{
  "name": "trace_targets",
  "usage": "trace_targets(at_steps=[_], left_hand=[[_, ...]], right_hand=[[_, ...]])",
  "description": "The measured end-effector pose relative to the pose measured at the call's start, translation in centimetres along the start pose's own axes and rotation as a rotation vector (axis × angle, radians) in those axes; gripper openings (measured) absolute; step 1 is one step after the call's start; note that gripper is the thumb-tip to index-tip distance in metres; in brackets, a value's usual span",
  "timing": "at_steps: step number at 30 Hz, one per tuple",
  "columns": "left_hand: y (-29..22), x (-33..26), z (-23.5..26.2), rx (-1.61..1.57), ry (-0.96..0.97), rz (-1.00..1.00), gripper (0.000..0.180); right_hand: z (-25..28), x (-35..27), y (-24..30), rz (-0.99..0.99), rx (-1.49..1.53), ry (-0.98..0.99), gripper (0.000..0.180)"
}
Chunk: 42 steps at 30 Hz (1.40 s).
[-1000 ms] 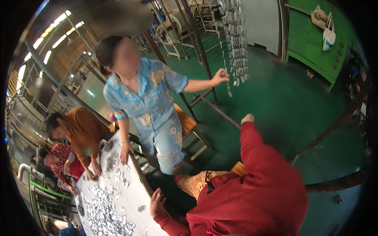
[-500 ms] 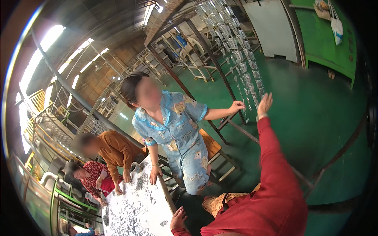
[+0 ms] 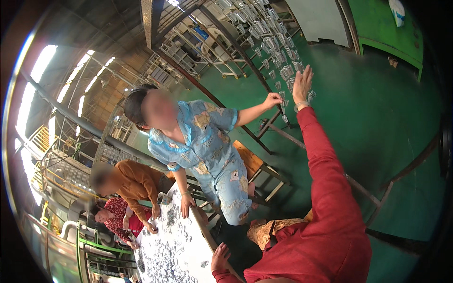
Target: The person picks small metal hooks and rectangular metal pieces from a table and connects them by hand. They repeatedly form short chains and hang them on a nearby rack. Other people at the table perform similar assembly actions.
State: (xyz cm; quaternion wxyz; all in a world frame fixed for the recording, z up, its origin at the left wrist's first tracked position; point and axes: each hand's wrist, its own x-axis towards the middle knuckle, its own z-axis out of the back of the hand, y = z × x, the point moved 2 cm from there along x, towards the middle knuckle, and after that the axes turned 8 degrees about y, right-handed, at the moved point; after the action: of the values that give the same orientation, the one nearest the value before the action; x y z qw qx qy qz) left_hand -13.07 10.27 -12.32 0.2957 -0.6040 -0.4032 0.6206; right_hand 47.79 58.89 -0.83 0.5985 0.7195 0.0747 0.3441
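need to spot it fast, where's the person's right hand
In the head view, upper right: the right hand is raised at the hanging rack of small metal clips, beside a co-worker's hand.

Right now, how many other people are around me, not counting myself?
3. A person in blue patterned clothes stands at the table, reaching to the hanging rack. A person in brown bends over the table's far side. A person in red floral sits behind them. More may be hidden.
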Motion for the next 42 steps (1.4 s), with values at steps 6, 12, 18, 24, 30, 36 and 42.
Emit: trace_targets(at_steps=[6,12,18,24,30,36,42], left_hand=[[0.0,-0.4,-0.5,0.031,0.017,-0.034,0.051],[0.2,0.0,0.0,0.037,0.006,-0.031,0.053],[0.0,0.1,0.0,0.042,-0.004,-0.038,0.056],[0.8,0.0,1.1,-0.023,0.046,-0.07,0.058],[0.0,-0.1,-0.8,0.036,0.001,-0.046,0.058],[0.5,0.0,-0.9,0.024,-0.108,-0.132,0.05],[-1.4,-1.3,-10.4,0.074,-0.166,-0.264,0.033]], right_hand=[[-1.5,-1.4,0.7,-0.037,-0.029,-0.045,0.068],[-2.3,-2.5,0.7,-0.058,-0.015,-0.061,0.063],[-2.0,-3.3,1.4,-0.061,-0.001,-0.067,0.06],[1.8,-8.2,6.2,0.079,0.185,-0.095,0.056],[4.9,-23.5,9.9,0.472,-0.084,0.482,0.057],[1.5,-27.0,16.1,0.741,-0.029,0.594,0.062],[-5.2,-43.4,26.3,0.916,0.462,1.045,0.053]])
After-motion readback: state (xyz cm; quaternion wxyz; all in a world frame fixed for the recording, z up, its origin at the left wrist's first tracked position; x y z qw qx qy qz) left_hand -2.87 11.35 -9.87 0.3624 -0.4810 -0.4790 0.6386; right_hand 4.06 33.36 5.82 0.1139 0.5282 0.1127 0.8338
